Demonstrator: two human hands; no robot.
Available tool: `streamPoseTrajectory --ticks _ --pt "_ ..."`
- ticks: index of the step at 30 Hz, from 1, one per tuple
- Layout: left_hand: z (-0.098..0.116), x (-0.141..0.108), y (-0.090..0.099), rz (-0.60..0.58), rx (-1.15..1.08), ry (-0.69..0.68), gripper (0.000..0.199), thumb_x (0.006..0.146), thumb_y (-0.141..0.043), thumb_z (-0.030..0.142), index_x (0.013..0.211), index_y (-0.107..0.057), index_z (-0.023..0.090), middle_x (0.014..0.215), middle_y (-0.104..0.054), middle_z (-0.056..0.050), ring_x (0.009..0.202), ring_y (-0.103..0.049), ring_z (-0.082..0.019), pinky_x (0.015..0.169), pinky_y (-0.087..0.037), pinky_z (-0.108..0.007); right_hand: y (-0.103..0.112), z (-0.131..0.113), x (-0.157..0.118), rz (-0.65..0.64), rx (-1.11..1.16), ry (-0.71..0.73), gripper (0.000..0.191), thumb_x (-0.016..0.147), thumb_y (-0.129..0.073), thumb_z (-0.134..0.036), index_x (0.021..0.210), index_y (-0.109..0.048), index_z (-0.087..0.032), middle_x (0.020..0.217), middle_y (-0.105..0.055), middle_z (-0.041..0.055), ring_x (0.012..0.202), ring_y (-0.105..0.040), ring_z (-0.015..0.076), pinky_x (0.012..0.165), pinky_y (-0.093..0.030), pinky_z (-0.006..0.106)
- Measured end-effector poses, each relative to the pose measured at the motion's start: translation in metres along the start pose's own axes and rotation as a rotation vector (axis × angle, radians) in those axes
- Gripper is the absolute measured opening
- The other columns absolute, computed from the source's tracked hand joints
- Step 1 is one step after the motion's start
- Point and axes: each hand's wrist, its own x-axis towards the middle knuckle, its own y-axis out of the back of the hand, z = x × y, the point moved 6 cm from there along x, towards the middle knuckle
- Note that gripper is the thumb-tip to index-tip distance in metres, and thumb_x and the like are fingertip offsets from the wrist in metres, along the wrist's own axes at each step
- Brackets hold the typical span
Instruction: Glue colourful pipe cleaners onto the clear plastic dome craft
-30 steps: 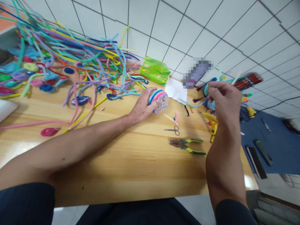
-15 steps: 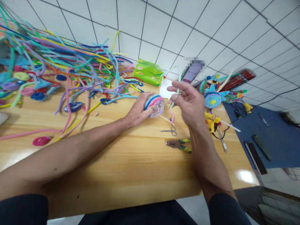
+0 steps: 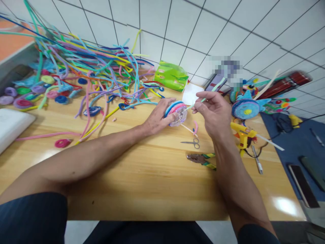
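Note:
My left hand [image 3: 160,117] grips a round coil disc [image 3: 179,113] with blue, white and pink bands round its side and a pale, mottled face turned right. A thin stick [image 3: 189,130] juts from its lower side. Between the thumb and fingers of my right hand [image 3: 212,110] is a pale green pipe cleaner [image 3: 217,85]. Its lower end reaches the disc's right edge; whether it touches is unclear. Small scissors [image 3: 195,143] and pliers [image 3: 200,159] lie below the hands.
Tangled pipe cleaners [image 3: 99,64] and small coils fill the back left. A green packet [image 3: 171,76] and white paper [image 3: 191,94] lie behind the hands. To the right are a blue coiled craft piece [image 3: 245,109] and a yellow glue gun [image 3: 242,136]. A white object [image 3: 14,127] sits far left.
My right hand has tilted the green pipe cleaner and brought its lower end to the disc. The view has shifted, so the table items appear further right.

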Motion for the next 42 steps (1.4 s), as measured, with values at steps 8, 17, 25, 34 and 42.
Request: streamPoseTrajectory --ticks 8,17,25,34,42 --pt "0.006 -0.001 0.001 -0.027 0.003 -0.028 0.073 0.109 -0.055 0.078 0.159 -0.053 0.024 0.162 -0.066 -0.020 0.155 -0.063 -0.035 0.136 -0.050 -0.059 -0.019 -0.002 -0.005 -0.061 0.065 -0.007 0.059 0.086 -0.088 -0.078 0.122 -0.072 -0.033 0.106 -0.074 0.0039 0.092 -0.074 0.0259 0.086 -0.071 0.049" --pt "0.005 -0.001 0.000 -0.032 0.003 -0.029 0.072 0.109 -0.056 0.077 0.160 -0.052 0.026 0.163 -0.066 -0.018 0.155 -0.063 -0.037 0.136 -0.050 -0.061 -0.026 0.004 -0.008 -0.048 0.066 -0.001 0.059 0.087 -0.088 -0.078 0.121 -0.069 -0.034 0.103 -0.069 0.0031 0.090 -0.074 0.0259 0.083 -0.070 0.048" --pt "0.008 -0.001 0.000 -0.032 0.028 -0.046 0.068 0.111 -0.057 0.070 0.160 -0.052 0.024 0.163 -0.066 -0.018 0.154 -0.063 -0.035 0.135 -0.051 -0.057 -0.027 0.007 -0.010 -0.028 0.002 -0.003 0.049 0.091 -0.084 -0.069 0.119 -0.068 -0.033 0.102 -0.069 0.0028 0.088 -0.074 0.0250 0.083 -0.069 0.047" --pt "0.007 -0.001 -0.002 -0.029 0.037 -0.056 0.069 0.111 -0.057 0.071 0.162 -0.052 0.026 0.164 -0.066 -0.016 0.154 -0.063 -0.036 0.134 -0.051 -0.058 -0.029 0.003 -0.012 -0.072 -0.011 0.024 0.048 0.092 -0.085 -0.068 0.121 -0.070 -0.032 0.104 -0.072 0.0033 0.085 -0.073 0.0243 0.080 -0.068 0.045" --pt "0.007 0.000 -0.002 -0.028 0.030 -0.067 0.069 0.111 -0.057 0.073 0.161 -0.052 0.025 0.162 -0.067 -0.017 0.153 -0.064 -0.035 0.134 -0.052 -0.059 -0.023 -0.013 -0.013 -0.053 -0.216 0.078 0.032 0.099 -0.077 -0.060 0.110 -0.076 -0.030 0.096 -0.077 0.0020 0.079 -0.067 0.0213 0.078 -0.062 0.039"
